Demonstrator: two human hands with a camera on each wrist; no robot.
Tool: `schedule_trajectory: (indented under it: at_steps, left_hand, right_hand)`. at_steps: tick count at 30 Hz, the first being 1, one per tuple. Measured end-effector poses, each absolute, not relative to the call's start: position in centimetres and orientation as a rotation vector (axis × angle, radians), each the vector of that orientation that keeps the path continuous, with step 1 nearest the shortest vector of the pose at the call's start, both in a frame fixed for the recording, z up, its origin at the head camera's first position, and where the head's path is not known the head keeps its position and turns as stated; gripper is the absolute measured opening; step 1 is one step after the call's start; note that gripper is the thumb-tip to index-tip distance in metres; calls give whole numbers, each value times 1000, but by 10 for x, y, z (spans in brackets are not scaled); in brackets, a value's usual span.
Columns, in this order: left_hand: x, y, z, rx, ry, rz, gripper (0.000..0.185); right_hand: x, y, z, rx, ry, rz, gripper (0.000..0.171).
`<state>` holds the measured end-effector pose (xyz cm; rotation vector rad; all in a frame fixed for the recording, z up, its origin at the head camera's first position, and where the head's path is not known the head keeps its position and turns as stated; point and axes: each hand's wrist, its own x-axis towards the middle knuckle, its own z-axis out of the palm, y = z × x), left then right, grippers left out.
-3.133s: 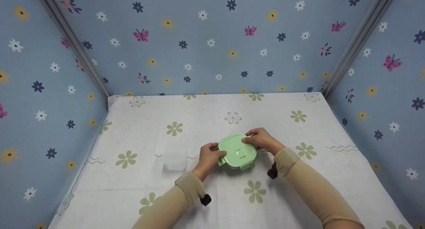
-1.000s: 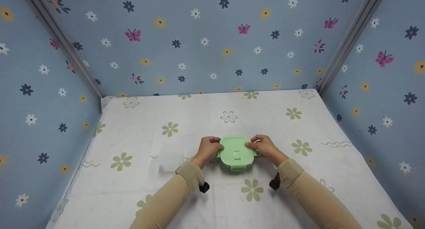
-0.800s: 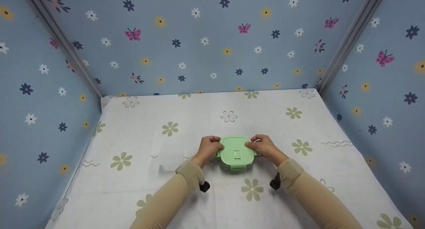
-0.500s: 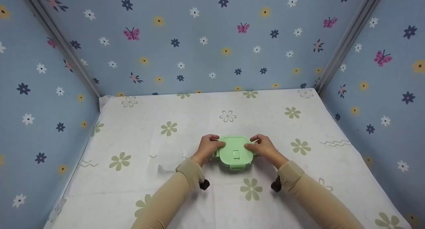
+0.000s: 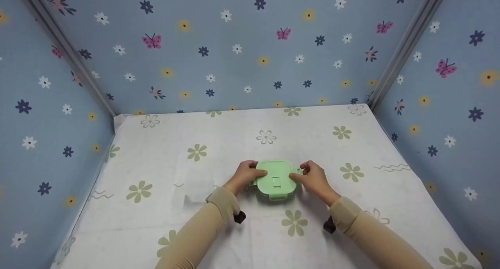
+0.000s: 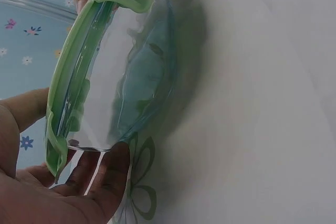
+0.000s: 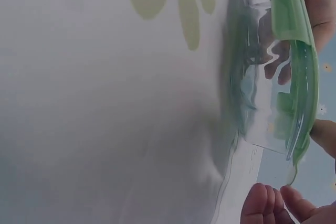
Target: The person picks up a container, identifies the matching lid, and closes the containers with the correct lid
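Since a moment ago, your right hand [image 5: 313,179] has slid off the right edge of the green lid [image 5: 275,178], so its side clip now shows past your fingertips; your left hand [image 5: 245,175] has stayed on the left edge. The lid sits on a clear glass container [image 6: 131,82], which stands on the flowered tablecloth [image 5: 164,206] between your two hands. Your left thumb lies across the lid's top while curled fingers wrap the glass wall beneath. Your right thumb touches the lid's near right rim, its fingers loosely curled beside the clip, gripping nothing clearly. A clear plastic sheet [image 5: 197,183] lies flat just left of your left hand.
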<state>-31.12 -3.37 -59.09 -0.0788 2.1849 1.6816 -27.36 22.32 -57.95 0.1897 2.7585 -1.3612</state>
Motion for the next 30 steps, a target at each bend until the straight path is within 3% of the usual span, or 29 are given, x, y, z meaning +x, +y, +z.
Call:
schedule_trajectory:
  at_steps: [6,19,30]
  left_hand:
    - [-310,-35,-591,-95,2180,1672,54]
    - [-309,-37,-595,-101,2129,1695,56]
    - [-308,-38,-594,-77,2152,1718,53]
  right_hand:
    - [-271,221,-579,160,2809,-1359,42]
    - [-269,217,-579,239,2733,-1373,50]
    - [-278,216,-577,277,2642,-1408,41]
